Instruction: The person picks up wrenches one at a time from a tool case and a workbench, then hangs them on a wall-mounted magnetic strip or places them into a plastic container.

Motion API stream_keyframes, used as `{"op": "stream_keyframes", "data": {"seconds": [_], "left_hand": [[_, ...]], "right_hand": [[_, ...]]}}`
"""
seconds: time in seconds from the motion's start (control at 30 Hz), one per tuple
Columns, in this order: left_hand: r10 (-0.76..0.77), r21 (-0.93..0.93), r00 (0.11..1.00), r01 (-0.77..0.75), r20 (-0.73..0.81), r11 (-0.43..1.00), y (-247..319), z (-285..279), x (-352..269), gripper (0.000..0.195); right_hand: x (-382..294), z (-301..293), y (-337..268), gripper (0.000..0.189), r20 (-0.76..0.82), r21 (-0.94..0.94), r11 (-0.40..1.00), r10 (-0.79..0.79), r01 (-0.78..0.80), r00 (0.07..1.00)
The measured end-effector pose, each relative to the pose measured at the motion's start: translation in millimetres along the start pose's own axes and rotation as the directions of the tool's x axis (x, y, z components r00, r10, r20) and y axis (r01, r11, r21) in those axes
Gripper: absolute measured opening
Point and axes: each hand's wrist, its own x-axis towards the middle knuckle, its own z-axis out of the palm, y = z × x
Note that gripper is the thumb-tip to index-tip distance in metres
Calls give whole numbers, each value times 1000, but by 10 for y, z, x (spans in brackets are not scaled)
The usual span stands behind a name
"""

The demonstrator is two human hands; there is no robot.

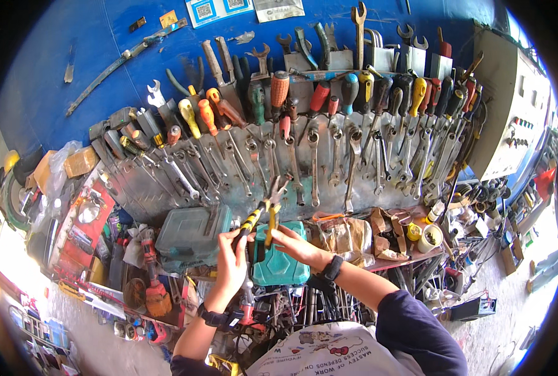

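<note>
A pair of pliers (273,199) with yellow-and-black handles is held up in both hands, its jaws pointing up and parted. My left hand (232,258) is closed round the left handle, and my right hand (298,246) has its fingers on the right handle. Just beneath them lies a teal plastic case (281,268). Behind the pliers stands a metal tool rack (326,164) hung with combination wrenches (315,169); screwdrivers such as one with an orange handle (279,89) fill its upper row.
To the left are a translucent grey-green case (189,235), a red power tool (154,282) and a red metal tray (84,225). On the right sit brown paper bags (349,239) and a white tub of small parts (430,238). A control box (509,108) is at upper right.
</note>
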Motion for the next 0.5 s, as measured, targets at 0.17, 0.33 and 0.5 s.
{"op": "stream_keyframes", "data": {"seconds": [0.17, 0.33, 0.5], "left_hand": [[182, 279, 976, -210, 122, 937, 285, 194, 52, 16], [262, 503, 932, -357, 251, 787, 581, 400, 108, 12], [127, 164, 980, -151, 151, 975, 569, 362, 150, 22]], "right_hand": [[7, 252, -173, 35, 86, 551, 835, -81, 20, 993], [-14, 81, -89, 32, 206, 767, 640, -297, 34, 932], [-386, -449, -99, 38, -75, -295, 951, -118, 91, 990]]}}
